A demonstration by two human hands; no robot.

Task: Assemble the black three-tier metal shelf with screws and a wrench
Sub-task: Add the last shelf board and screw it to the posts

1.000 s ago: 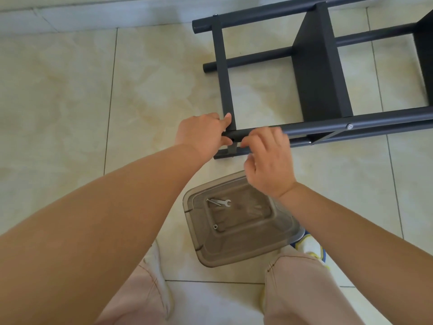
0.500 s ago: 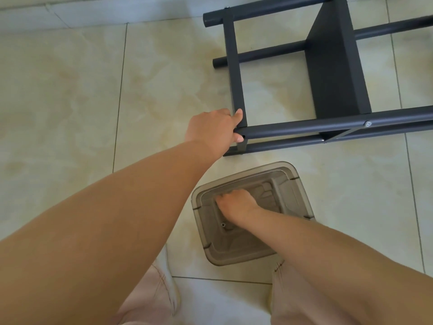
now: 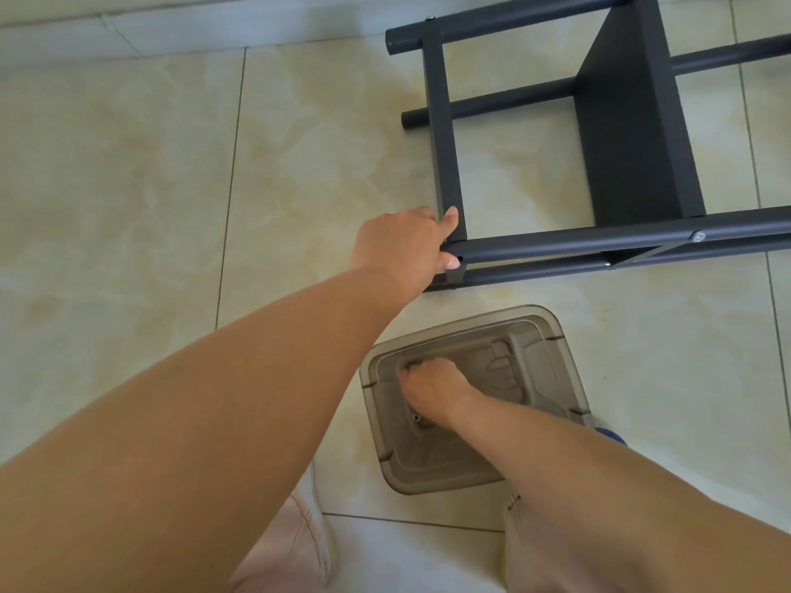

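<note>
The black metal shelf [image 3: 633, 122] lies on its side on the tiled floor at the upper right. My left hand [image 3: 402, 246] grips the near left corner, where a flat crossbar meets the round tube [image 3: 535, 246]. An empty screw hole shows beside my thumb. A silver screw [image 3: 699, 236] sits farther right on that tube. My right hand [image 3: 432, 387] is down inside the grey plastic tray [image 3: 552, 331], its fingers curled on the small wrench, which is mostly hidden under them. A loose screw [image 3: 416, 418] lies in the tray by my wrist.
The tray sits on the floor between the shelf and my knees [image 3: 291, 549]. A blue-trimmed shoe [image 3: 612, 436] peeks out at its right. A pale wall base [image 3: 171, 27] runs along the top. Bare tiles stretch to the left.
My right hand left the shelf tube and dropped into the tray, closing over the spot where the wrench lay. My left hand kept its grip on the corner.
</note>
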